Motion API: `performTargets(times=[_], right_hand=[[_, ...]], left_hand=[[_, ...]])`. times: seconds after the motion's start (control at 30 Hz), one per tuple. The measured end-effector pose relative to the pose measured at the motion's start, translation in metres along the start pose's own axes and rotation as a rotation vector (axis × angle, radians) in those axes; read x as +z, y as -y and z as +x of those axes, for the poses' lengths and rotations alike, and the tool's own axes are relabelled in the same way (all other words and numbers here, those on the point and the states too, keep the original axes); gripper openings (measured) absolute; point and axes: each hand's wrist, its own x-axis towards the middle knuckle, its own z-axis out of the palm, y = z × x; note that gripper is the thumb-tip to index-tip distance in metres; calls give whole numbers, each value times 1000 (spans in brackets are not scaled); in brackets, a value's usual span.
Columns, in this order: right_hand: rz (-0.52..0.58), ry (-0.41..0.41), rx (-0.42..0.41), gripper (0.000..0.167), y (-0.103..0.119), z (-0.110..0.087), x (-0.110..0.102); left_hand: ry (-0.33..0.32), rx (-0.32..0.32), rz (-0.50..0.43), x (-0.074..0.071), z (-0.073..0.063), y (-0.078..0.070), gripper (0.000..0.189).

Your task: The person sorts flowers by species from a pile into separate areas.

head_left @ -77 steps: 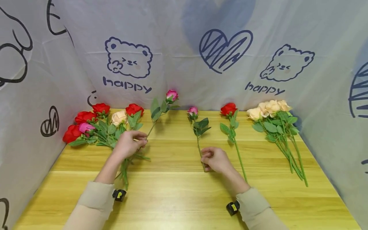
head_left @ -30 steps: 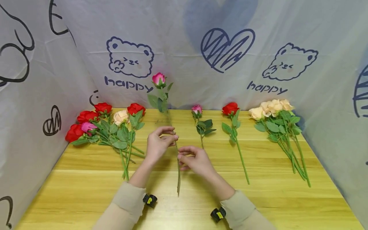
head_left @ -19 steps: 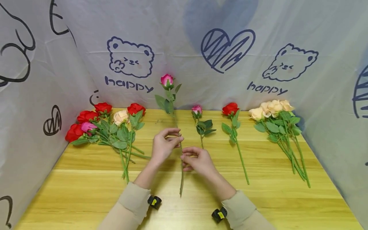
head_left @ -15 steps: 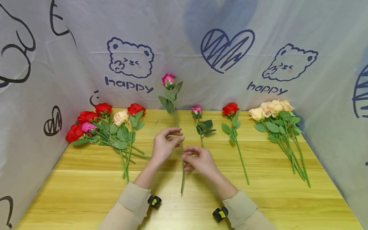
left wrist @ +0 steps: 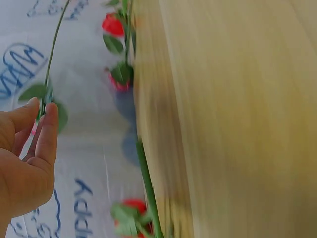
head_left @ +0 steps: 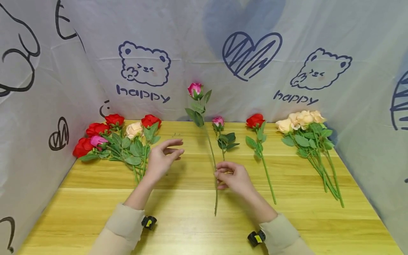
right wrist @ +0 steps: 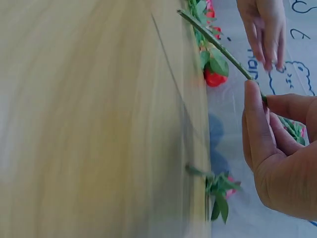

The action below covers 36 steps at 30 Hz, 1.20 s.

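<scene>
My right hand (head_left: 235, 179) pinches the long stem of a pink rose (head_left: 195, 90) between thumb and fingers. The rose stands raised above the table, bloom up, its cut end (right wrist: 185, 15) pointing down past my fingers. My left hand (head_left: 162, 157) hangs to the left with nothing in it, its fingers loosely bent and apart from the stem. A second pink rose (head_left: 218, 122) lies on the table just behind the held stem. Right of it lies a single red rose (head_left: 255, 121). Close by my left hand are the stems of a mixed rose pile.
At the left, the pile has red roses (head_left: 83, 147), a cream rose (head_left: 134, 130) and a pink rose (head_left: 98, 141). Several cream roses (head_left: 301, 120) lie bunched at the right. A printed cloth (head_left: 197, 46) rises behind the wooden table (head_left: 181, 230).
My left hand took the pink rose from the left pile and brought it to the middle. The right hand took its stem; the left let go and drew back left.
</scene>
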Motion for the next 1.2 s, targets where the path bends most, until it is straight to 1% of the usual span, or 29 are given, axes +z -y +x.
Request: performTargets(times=[0.2, 0.3, 0.43, 0.57, 0.73, 0.93, 1.07, 1.2], right_hand=[[-69, -3, 35, 29, -4, -4, -16], [-96, -1, 60, 28, -6, -5, -20], [-124, -7, 80, 27, -9, -4, -22], [-150, -22, 88, 30, -12, -4, -22], [-221, -39, 79, 34, -17, -4, -23], [-260, -42, 60, 37, -24, -1, -25], [-269, -39, 57, 37, -26, 0, -26], [-261, -22, 61, 37, -25, 0, -28]], left_hand=[[-32, -22, 132, -46, -1, 10, 36], [-37, -35, 176, -66, -1, 15, 37], [-22, -62, 229, -88, -1, 23, 38], [7, -102, 313, -105, -3, 30, 40], [55, -146, 381, -116, -5, 37, 44], [93, -163, 458, -122, -5, 48, 45], [117, -179, 469, -125, -2, 54, 46], [147, -207, 487, -125, 2, 56, 48]])
